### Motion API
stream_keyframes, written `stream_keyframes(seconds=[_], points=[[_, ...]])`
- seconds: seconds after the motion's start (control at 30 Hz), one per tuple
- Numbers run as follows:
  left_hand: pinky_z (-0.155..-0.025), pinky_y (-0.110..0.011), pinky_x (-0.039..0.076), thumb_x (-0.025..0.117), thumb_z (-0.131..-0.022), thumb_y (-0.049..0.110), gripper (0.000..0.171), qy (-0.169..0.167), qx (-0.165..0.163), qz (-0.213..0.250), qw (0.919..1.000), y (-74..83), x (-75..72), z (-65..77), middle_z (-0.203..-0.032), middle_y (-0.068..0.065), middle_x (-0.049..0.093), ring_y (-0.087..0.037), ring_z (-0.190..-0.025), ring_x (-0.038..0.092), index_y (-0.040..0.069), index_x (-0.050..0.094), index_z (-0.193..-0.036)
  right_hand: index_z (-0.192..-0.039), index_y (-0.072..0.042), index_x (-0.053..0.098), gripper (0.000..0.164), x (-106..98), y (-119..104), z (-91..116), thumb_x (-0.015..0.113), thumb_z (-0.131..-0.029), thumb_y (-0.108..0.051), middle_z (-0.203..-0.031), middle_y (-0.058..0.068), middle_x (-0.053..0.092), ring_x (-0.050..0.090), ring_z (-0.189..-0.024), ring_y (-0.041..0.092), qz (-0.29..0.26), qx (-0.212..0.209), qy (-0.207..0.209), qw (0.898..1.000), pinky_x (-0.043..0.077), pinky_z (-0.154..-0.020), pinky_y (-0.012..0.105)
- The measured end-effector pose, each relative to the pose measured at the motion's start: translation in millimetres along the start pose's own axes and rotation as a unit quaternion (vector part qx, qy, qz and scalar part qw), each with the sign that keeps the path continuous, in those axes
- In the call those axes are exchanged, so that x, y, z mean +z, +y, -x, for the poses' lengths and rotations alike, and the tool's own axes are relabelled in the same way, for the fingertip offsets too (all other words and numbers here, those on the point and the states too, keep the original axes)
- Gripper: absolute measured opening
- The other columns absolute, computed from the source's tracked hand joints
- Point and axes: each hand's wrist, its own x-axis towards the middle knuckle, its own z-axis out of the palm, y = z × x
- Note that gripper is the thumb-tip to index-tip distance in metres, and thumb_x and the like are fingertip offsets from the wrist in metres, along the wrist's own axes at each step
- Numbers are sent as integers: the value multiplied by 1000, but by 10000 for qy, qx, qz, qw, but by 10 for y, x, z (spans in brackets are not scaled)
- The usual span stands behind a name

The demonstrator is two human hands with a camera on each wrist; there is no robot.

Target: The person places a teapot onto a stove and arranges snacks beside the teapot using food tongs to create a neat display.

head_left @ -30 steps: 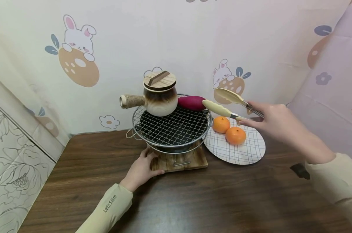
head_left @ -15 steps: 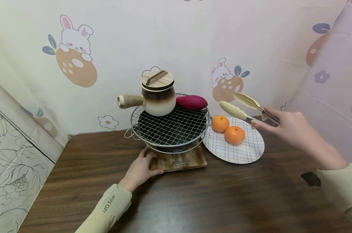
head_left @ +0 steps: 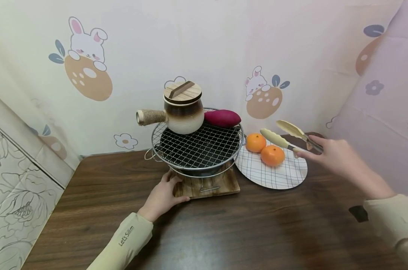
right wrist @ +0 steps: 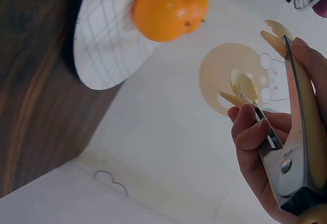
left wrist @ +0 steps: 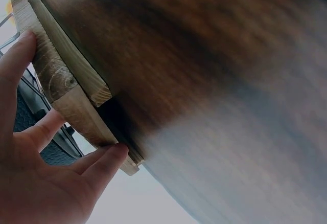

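Note:
My left hand [head_left: 161, 197] holds the front left corner of a wooden board [head_left: 220, 187], thumb on its front edge and fingers along its left side. On the board stands a round grill [head_left: 197, 150] with a wire rack. A lidded clay pot [head_left: 185, 118] with a rope-wrapped handle sits on the rack, beside a purple sweet potato [head_left: 222, 118]. My right hand [head_left: 339, 155] grips tongs [head_left: 274, 137] with cream tips, spread apart with nothing between them. They hang over the far side of a checked plate [head_left: 281, 180] bearing two oranges [head_left: 273, 155].
A brown wooden table [head_left: 224, 232] carries everything. Behind it hangs a curtain [head_left: 217, 45] with printed rabbits, close to the pot and grill. A small dark object [head_left: 358, 213] lies by the right sleeve.
The tongs have moved right, away from the sweet potato, then dropped lower behind the oranges. The sweet potato stays on the rack. My left hand keeps its place on the board.

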Motion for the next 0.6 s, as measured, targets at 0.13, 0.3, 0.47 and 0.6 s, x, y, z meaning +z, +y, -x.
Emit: stream_keyframes(seconds=[0.13, 0.3, 0.47, 0.6], points=[[-85, -48, 54, 81, -74, 44, 64, 10, 7, -22, 10000, 0, 0, -2, -149, -30, 34, -40, -108, 63, 12, 59, -125, -138, 7, 44, 93, 73, 58, -20, 59, -83, -67, -77, 17, 65, 53, -70, 31, 129, -47, -122, 9998, 40, -54, 35], [-85, -48, 54, 81, -74, 43, 64, 7, 21, -44, 10000, 3, 0, -5, -150, -30, 34, -40, -108, 63, 12, 59, -125, -137, 11, 43, 95, 167, 119, -23, 58, -84, -66, -96, 31, 66, 60, -78, 39, 154, -46, -216, 9996, 48, -65, 51], [-83, -48, 55, 81, -74, 42, 63, 25, 68, -56, 10000, -3, 4, -7, -148, -31, 35, -40, -107, 64, 11, 59, -124, -137, 11, 42, 94, 256, 177, -37, 57, -85, -66, -109, 36, 62, 61, -90, 48, 113, 15, -348, 9993, 48, -70, 57], [-82, -48, 55, 81, -74, 42, 64, 3, 69, -54, 10000, -7, 8, -6, -148, -31, 35, -40, -103, 65, 11, 59, -124, -136, 10, 44, 94, 323, 223, -37, 58, -84, -67, -109, 35, 63, 61, -89, 46, 81, 38, -392, 9992, 48, -66, 54]])
